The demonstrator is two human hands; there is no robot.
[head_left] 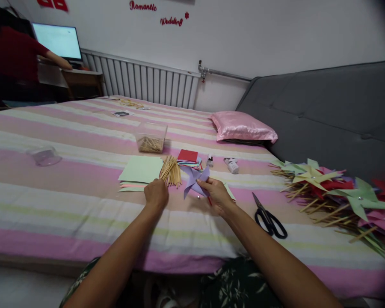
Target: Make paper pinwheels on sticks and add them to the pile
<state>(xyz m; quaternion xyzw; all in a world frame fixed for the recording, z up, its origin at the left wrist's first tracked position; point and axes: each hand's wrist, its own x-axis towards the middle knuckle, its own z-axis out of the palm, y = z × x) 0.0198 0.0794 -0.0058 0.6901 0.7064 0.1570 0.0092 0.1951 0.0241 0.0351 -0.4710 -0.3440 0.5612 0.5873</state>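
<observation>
Lavender pinwheel: was in the right hand, held just above the bed, in front of the coloured paper squares.
Right hand: pinched the pinwheel near its centre between thumb and fingers.
Left hand: was curled in at the near corner of the pale green paper stack, beside the wooden sticks; whether it gripped anything could not be told.
Wooden sticks: lay loosely fanned between the stack and the paper squares, which had a red sheet on top.
Clear plastic box: stood behind the sticks, with more sticks inside.
Small bottle: stood upright just right of the squares, near a crumpled white packet.
Black-handled scissors: lay right of the right hand, blades pointing away.
Pinwheel heap: lay at the far right, in green, yellow, red and pink.
Bed: wore a striped sheet and carried everything above.
</observation>
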